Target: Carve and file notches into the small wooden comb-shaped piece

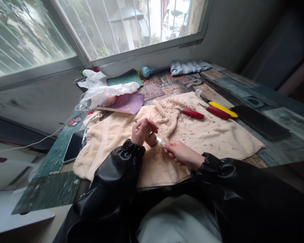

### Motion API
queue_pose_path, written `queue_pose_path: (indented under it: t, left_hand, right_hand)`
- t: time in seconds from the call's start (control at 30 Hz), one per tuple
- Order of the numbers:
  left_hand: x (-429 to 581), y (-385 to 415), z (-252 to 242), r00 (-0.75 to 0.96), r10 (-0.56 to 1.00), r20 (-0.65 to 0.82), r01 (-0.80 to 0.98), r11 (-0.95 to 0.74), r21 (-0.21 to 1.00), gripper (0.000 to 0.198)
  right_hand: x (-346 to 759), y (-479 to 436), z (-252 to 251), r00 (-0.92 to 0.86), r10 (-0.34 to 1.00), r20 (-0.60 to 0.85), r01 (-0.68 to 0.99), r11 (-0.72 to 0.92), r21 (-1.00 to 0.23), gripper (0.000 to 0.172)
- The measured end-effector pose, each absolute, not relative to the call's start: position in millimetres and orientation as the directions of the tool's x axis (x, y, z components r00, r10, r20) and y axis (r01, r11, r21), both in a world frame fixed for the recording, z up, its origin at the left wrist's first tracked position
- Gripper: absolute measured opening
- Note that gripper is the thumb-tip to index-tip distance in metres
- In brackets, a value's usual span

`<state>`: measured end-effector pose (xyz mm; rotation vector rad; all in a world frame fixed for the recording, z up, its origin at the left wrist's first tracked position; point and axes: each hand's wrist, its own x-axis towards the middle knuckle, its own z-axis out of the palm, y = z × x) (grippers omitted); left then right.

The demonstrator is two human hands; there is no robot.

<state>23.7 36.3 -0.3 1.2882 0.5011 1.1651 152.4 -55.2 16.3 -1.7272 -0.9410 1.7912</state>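
Observation:
My right hand point(183, 154) is closed around a slim white-handled knife point(161, 141), its front end pointing left at my other hand. The far end of the handle shows below my right wrist. My left hand point(142, 131) is closed just above the towel, fingers curled at the knife's tip; whatever it grips is hidden by the fingers. Under both hands lies a cream towel point(111, 135) strewn with small wood shavings. Beyond them on the towel rest a red-handled carving knife point(192, 113), a second red-handled knife point(218, 112) and a yellow-handled tool point(223, 108).
A black flat case point(260, 121) lies at the right. Toward the window are a white plastic bag point(108, 91), a purple sheet point(129, 103), a green mat point(124, 78) and a grey padded roll point(190, 66). A phone point(74, 145) sits near the table's left edge.

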Motion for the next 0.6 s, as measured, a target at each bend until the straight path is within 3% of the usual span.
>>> queue_pose_path:
  t: [0.23, 0.47, 0.6]
  left_hand:
    - [18, 43, 7, 0.397, 0.862, 0.314, -0.366, -0.166, 0.916, 0.041]
    - [29, 40, -1, 0.147, 0.91, 0.387, -0.45, -0.287, 0.846, 0.051]
    - [34, 34, -4, 0.124, 0.878, 0.463, -0.443, -0.369, 0.817, 0.05]
  right_hand:
    - [147, -43, 12, -0.137, 0.738, -0.661, 0.096, -0.654, -0.75, 0.024]
    - [147, -45, 14, -0.154, 0.739, -0.656, 0.076, -0.653, -0.753, 0.023]
    - [152, -52, 13, -0.13, 0.737, -0.664, 0.077, -0.66, -0.747, 0.026]
